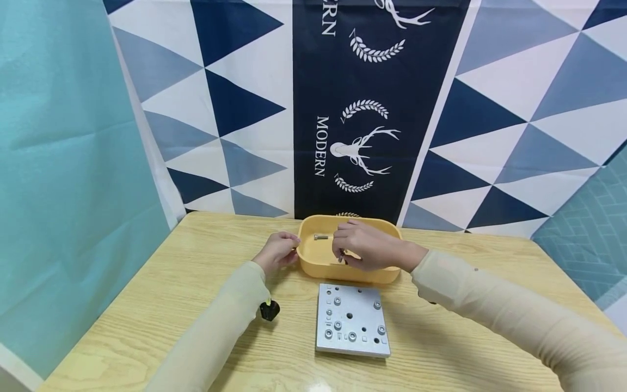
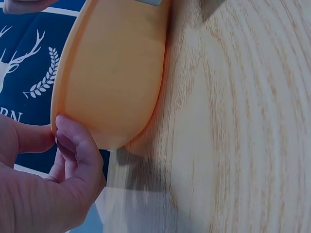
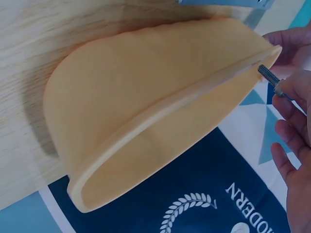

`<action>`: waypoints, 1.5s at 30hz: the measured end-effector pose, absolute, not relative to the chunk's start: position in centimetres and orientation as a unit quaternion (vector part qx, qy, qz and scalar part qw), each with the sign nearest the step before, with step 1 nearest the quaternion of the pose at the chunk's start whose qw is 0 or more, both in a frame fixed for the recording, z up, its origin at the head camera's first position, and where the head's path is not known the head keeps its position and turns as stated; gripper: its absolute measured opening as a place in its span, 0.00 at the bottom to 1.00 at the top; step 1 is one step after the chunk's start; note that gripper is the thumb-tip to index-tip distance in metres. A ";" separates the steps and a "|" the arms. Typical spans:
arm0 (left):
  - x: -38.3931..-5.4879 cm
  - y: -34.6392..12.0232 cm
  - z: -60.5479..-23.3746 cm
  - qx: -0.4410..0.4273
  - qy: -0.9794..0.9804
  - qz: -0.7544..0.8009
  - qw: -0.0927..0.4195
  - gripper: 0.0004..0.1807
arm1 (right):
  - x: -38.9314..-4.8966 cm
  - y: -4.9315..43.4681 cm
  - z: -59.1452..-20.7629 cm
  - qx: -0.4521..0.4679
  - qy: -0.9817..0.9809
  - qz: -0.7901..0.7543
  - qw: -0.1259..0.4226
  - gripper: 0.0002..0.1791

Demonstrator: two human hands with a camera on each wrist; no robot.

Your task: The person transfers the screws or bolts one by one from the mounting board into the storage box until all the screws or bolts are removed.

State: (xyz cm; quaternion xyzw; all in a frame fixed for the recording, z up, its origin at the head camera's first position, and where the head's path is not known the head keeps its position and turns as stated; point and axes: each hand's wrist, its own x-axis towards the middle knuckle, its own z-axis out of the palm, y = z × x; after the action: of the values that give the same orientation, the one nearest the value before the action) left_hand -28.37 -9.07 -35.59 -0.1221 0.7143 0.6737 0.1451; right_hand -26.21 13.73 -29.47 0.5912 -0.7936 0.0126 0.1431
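Observation:
My left hand [image 1: 279, 250] pinches the left end of a yellow plastic bin [image 1: 343, 273]. In the left wrist view, thumb and fingertips meet on either side of its rim [image 2: 57, 97]. My right hand [image 1: 364, 245] is over the bin's opening and holds a metal bolt [image 3: 268, 75] between thumb and index finger. The bolt's threaded end points away from the fingertips, and its head is partly covered by them. Another bolt [image 1: 320, 237] lies inside the bin, to the left of the right hand. That hand and forearm hide the bin's right part.
A silver metal plate [image 1: 349, 316] with several holes and socket-head screws lies on the wooden table [image 1: 441, 348], in front of the bin. A small black object [image 1: 269, 310] shows beside the left forearm. A patterned cloth [image 1: 250, 81] hangs behind the table.

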 end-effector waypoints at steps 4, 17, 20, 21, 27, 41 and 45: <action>-28.3 -9.2 -35.5 -0.123 0.714 0.673 0.148 0.06 | -26.7 14.0 -29.4 0.579 -0.803 0.006 0.139 0.07; -28.3 -9.1 -35.6 -0.118 0.713 0.676 0.144 0.05 | -28.6 14.7 -28.9 0.545 -0.827 -0.014 0.136 0.06; -28.4 -9.1 -35.7 -0.121 0.712 0.677 0.141 0.04 | -29.1 14.8 -28.9 0.538 -0.832 -0.017 0.133 0.06; -28.4 -9.1 -35.8 -0.121 0.712 0.677 0.139 0.04 | -29.3 14.7 -28.9 0.537 -0.833 -0.018 0.134 0.06; -28.4 -9.2 -35.8 -0.119 0.714 0.676 0.137 0.05 | -30.1 14.6 -29.0 0.540 -0.830 -0.011 0.140 0.07; -28.6 -9.2 -35.7 -0.117 0.719 0.670 0.143 0.06 | -32.8 14.8 -30.0 0.528 -0.837 -0.005 0.140 0.07; -28.7 -9.3 -35.7 -0.118 0.717 0.672 0.143 0.06 | -33.7 14.8 -30.0 0.522 -0.841 -0.009 0.142 0.07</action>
State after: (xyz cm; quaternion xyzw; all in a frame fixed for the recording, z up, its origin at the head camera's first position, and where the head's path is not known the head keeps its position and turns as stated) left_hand -28.75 -9.33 -35.68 -0.1181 0.7175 0.6715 0.1426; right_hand -33.67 14.84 -30.01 0.5216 -0.8412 -0.0087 0.1424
